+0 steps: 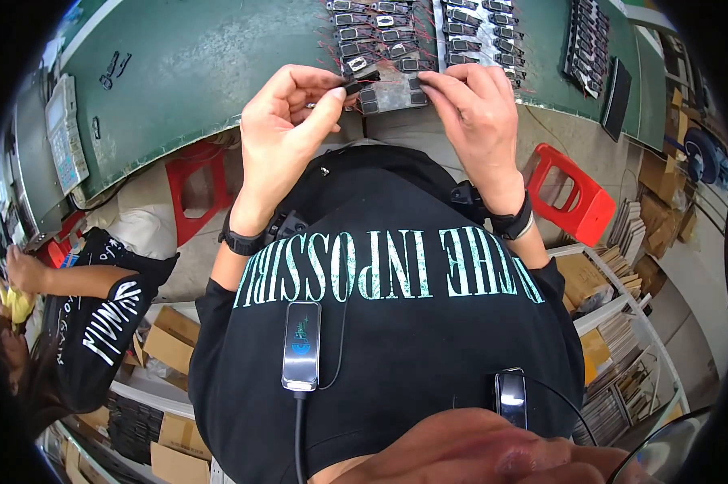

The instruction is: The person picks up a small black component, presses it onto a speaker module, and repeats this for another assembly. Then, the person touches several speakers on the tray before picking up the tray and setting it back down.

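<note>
At the far left of the green tabletop, a pale grey keypad device with light-blue keys stands along the edge, likely set there to leave the middle free for handwork. Beside it lie a few small, slim black pieces, well apart from the rows, perhaps so that they do not mix with them. The left hand pinches a small black rectangular part with thin red wire between thumb and fingers, just above the near end of a grey flat plate; that low, close hold probably steadies so light a piece. Farther up the plate, black modules with pale faces and red wires lie in two columns, seemingly spaced so the wires do not tangle. The right hand has its thumb and forefinger drawn together by the plate's right edge; whether they grip anything, I cannot tell. Beyond it, similar modules on a whitish sheet and a crowded dark strip of more modules stand side by side, presumably grouped by batch.
</note>
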Demonstrator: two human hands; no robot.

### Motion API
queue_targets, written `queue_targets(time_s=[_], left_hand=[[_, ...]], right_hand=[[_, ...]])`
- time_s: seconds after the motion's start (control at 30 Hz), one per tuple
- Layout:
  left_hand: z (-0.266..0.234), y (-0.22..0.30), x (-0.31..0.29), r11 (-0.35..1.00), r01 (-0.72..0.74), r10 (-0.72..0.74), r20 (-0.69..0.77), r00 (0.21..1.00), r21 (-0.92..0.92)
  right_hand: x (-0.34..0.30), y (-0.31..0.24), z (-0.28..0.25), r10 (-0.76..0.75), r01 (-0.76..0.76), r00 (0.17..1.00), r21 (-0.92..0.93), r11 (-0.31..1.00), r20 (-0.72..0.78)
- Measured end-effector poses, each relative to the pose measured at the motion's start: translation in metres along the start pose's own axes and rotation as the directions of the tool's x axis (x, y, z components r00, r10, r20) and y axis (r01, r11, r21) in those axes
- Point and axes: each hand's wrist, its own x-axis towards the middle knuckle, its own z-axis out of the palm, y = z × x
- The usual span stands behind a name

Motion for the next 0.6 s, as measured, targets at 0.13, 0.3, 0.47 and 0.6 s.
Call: queue_targets(time_s=[0.13,0.3,0.47,0.6], left_hand=[[0.001,0.000,-0.007,1.000,-0.006,0.006,-0.035,0.999,-0.018],[0.011,0.003,-0.008,0.999,-0.025,0.023,-0.060,0.998,-0.029],[0.027,0.011,-0.008,0.952,-0.095,0.102,-0.008,0.995,0.292],[0.054,0.008,0.006,0.641,-0.464,0.455,0.184,0.871,0.612]], right_hand=[[0.003,0.005,-0.004,-0.087,0.087,0.996,-0.025,0.996,0.018],[0.009,0.010,-0.014,-0.149,0.146,0.984,0.033,0.989,0.102],[0.004,0.013,-0.036,-0.006,-0.003,0.998,0.148,0.989,0.057],[-0.011,0.018,-0.054,0.259,-0.188,0.962,0.479,0.858,-0.087]])
